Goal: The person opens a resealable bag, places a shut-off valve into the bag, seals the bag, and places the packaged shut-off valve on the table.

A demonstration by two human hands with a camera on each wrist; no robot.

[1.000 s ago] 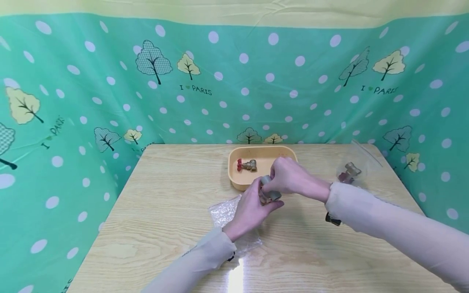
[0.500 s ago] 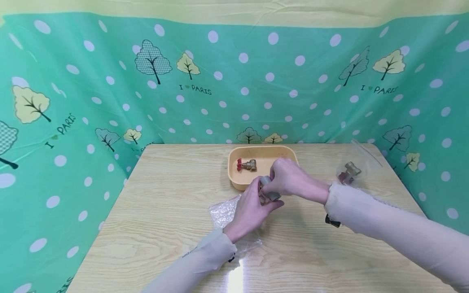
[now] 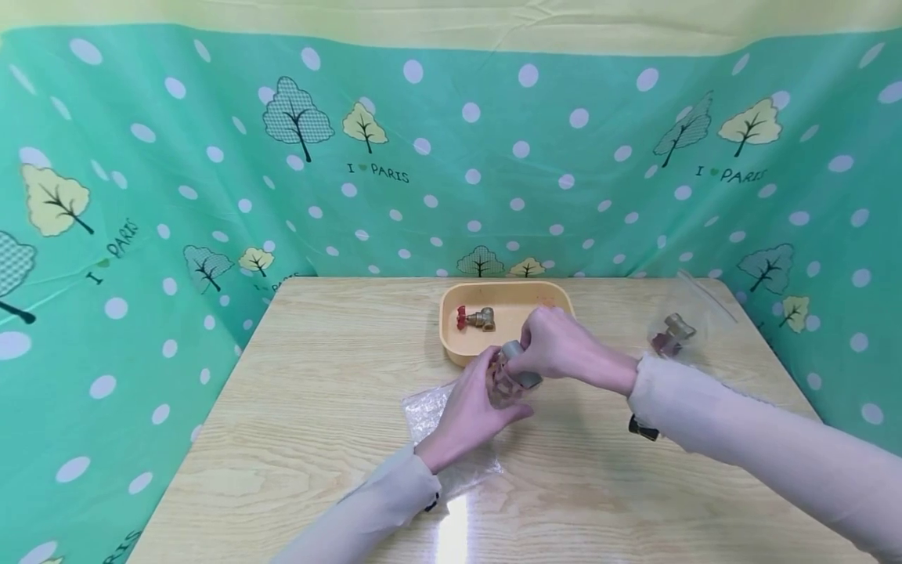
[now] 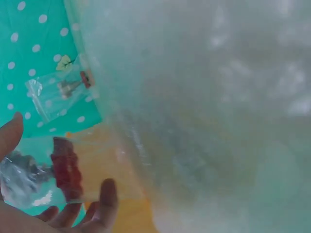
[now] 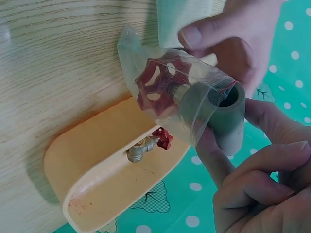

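My right hand (image 3: 564, 345) pinches the grey body (image 5: 226, 128) of a valve between thumb and finger. A clear bag covers the valve's red handwheel (image 5: 163, 82), while the grey open end sticks out of the bag's mouth. On the other side my left hand (image 3: 465, 407) is spread, thumb apart from the fingers, around the bagged valve. In the left wrist view the handwheel (image 4: 67, 170) lies between that thumb and the fingers. Behind the hands stands a peach tray (image 3: 445, 337) with a small brass valve (image 3: 482, 318) with a red handwheel in it.
A flat clear plastic bag (image 3: 430, 407) lies under my left hand. Toward the back right, another valve (image 3: 675, 329) sits in a clear zip bag. Blurred translucent plastic (image 4: 204, 121) fills much of the left wrist view. A green curtain (image 3: 437, 188) surrounds the wooden table.
My left hand has moved slightly left and toward me, its fingers spreading wider, so more of the bagged handwheel shows. My right hand stays almost in place on the valve's grey body.
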